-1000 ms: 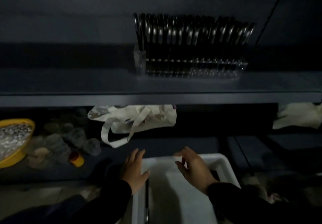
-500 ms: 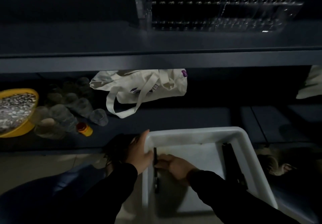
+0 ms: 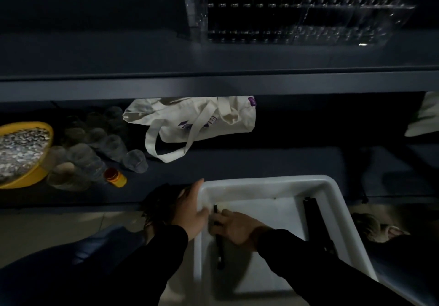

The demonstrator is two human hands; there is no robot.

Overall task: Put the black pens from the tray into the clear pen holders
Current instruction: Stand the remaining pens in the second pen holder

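A white tray [image 3: 266,184] sits low in front of me. Along its left inner wall lies a black pen [image 3: 219,246]. My right hand [image 3: 237,228] reaches into the tray, and its fingers curl around that pen's upper part. My left hand [image 3: 191,210] grips the tray's left rim near the far corner. More black pens [image 3: 314,222] lie against the tray's right wall. The clear pen holders [image 3: 308,20] stand on the upper shelf at top right; their tops are cut off by the frame.
A cream tote bag [image 3: 194,122] lies on the lower shelf. To its left are several clear cups [image 3: 95,146], a small orange-capped bottle [image 3: 115,177] and a yellow bowl [image 3: 35,172] of small bits. The grey upper shelf edge [image 3: 213,84] juts out overhead.
The view has tilted down. My right hand dropped from above the tray's far rim to the pen at the left wall and closed on it. My left hand stays on the rim.
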